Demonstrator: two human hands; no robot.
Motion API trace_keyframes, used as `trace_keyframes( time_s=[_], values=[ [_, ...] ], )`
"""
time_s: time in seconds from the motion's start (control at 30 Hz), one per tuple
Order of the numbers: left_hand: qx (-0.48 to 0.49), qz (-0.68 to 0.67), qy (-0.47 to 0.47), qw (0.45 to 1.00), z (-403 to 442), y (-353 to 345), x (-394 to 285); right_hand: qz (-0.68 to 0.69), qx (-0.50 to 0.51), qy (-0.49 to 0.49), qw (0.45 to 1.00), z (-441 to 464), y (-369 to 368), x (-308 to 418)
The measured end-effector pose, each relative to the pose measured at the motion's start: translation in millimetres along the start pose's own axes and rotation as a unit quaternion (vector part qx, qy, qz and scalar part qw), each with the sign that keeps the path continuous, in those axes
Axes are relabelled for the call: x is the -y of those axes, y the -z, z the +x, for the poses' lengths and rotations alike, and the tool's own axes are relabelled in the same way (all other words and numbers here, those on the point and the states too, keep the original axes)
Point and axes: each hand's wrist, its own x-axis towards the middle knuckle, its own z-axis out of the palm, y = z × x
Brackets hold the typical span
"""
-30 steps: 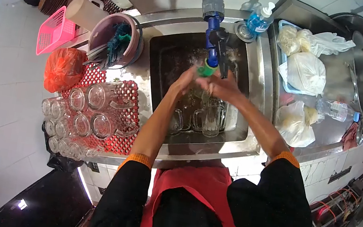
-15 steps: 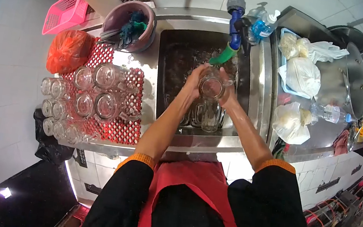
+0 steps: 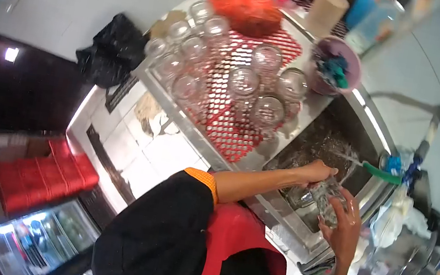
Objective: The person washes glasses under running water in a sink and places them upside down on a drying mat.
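Observation:
Over the sink [image 3: 374,124], a clear glass mug [image 3: 329,200] is held tilted between my two hands. My right hand [image 3: 347,227] wraps its fingers round the side of the mug. At the mug's other end, my left hand [image 3: 315,173] is closed against it, and its exact grip is partly hidden. Water runs from a green hose [image 3: 381,173] into the sink just beyond my hands. Another glass mug [image 3: 298,196] lies low in the sink, below my left wrist.
Several upturned glass mugs [image 3: 267,112] stand on a red perforated mat [image 3: 222,120] left of the sink. A pink bucket [image 3: 353,75] with scrubbing cloths is behind it. An orange plastic bag [image 3: 246,6] sits at the mat's far end. A blue soap bottle [image 3: 394,164] stands near the hose.
My view has turned left, bringing a fridge and red seat into sight. The mug has gone from upright under the hose to tilted, with my hands at its opposite ends.

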Motion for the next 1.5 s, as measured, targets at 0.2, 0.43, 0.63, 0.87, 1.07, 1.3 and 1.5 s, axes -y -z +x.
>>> trace_keyframes(
  time_s=[0.2,0.43,0.63,0.87,1.07,1.3,1.5],
  values=[
    [-0.164,-0.142,-0.432,0.875,-157,98,13,0.081,-0.071,0.102,0.989,72,55,93],
    [-0.64,0.395,-0.302,0.585,-255,239,44,0.073,-0.179,0.147,0.97,221,5,190],
    [-0.597,0.445,-0.299,0.596,-242,262,58,-0.067,-0.081,0.072,0.992,290,-34,216],
    [-0.597,0.445,-0.326,0.582,-240,267,60,-0.087,0.013,0.049,0.995,317,-73,207],
    [-0.572,0.451,-0.378,0.571,-230,266,63,-0.005,0.04,0.117,0.992,355,-156,164],
    [-0.595,0.425,-0.413,0.542,-250,235,56,0.117,-0.124,0.039,0.985,202,-80,168],
    [-0.528,0.337,-0.536,0.565,-251,191,79,0.044,0.017,-0.226,0.973,41,-169,-109]
  ],
)
